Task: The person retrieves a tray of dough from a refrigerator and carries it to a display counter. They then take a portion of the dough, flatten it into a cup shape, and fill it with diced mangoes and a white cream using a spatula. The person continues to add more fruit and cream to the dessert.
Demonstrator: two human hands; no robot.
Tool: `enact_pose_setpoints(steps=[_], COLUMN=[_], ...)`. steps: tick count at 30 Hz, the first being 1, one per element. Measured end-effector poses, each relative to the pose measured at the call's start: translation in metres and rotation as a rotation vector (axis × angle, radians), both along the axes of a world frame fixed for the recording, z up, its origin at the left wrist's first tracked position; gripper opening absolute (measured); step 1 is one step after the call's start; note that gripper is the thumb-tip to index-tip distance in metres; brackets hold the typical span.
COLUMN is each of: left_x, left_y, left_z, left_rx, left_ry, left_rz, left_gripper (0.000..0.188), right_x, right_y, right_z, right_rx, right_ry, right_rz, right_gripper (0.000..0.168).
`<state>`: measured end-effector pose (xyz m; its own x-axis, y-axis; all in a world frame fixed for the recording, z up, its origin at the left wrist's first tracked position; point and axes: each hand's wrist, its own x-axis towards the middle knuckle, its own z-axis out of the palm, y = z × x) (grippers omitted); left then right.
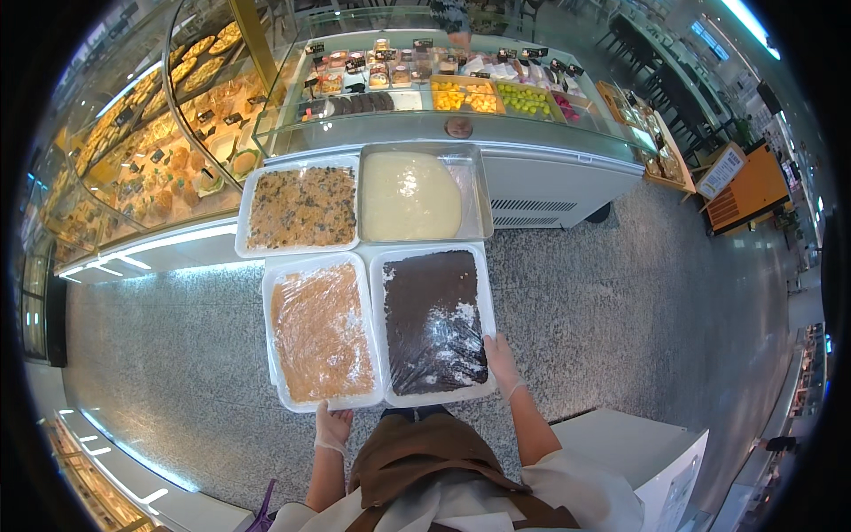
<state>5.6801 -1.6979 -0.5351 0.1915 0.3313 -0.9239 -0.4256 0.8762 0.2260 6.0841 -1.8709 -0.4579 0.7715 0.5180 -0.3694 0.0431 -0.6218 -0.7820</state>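
My left hand (334, 425), in a clear glove, touches the near edge of a white tray of light brown crumbly food (324, 332) under plastic wrap. At the right edge of a wrapped white tray of dark brown food (435, 326) is my right hand (502, 359), gloved too, with the thumb at the rim. Whether the fingers close under either rim is hidden. Farther off, a wrapped tray of brown-topped food with dark bits (302, 207) lies beside a metal pan of pale cream-coloured batter or dough (411, 196). All four rest on a white surface.
Beyond the trays stands a glass display case (399, 126) with packaged food and cut fruit. A bakery case (193, 159) curves along the left. A white cabinet (618, 442) is near my right elbow. An orange wooden stand (748, 189) is farther right.
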Motion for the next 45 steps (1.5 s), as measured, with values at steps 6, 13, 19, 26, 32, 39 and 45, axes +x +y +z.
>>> enact_pose_setpoints(steps=[6,13,19,26,32,39,45], left_x=[-0.025,-0.019,0.158,0.455,0.633,0.725,0.783], left_y=[0.017,-0.011,-0.043,-0.135,-0.216,-0.225,-0.148], left_z=[0.002,0.073,0.201,0.217,0.223,0.238,0.21], left_rx=[0.143,0.41,0.844,0.923,0.57,1.005,1.292], left_ry=[0.007,0.657,0.528,-0.033,-0.535,-0.035,-0.063], left_rz=[-0.142,-0.138,-0.296,-0.66,-0.564,-0.828,-1.015], left_gripper=[0.069,0.051,0.054,0.019,0.052,0.051,0.043], right_x=[-0.015,0.03,0.13,0.264,0.28,0.364,0.424], right_y=[-0.003,-0.064,-0.136,-0.197,-0.099,-0.075,-0.018], right_z=[0.003,0.056,0.034,0.023,0.146,0.156,0.165], right_rx=[-0.084,-0.064,0.168,0.313,0.362,0.505,0.447], right_ry=[-0.476,-0.228,0.231,0.257,-0.311,0.92,1.075], right_rz=[0.129,-0.147,-0.352,-0.097,0.091,-0.438,-0.349], right_gripper=[0.037,0.043,0.039,0.025,0.044,0.058,0.069])
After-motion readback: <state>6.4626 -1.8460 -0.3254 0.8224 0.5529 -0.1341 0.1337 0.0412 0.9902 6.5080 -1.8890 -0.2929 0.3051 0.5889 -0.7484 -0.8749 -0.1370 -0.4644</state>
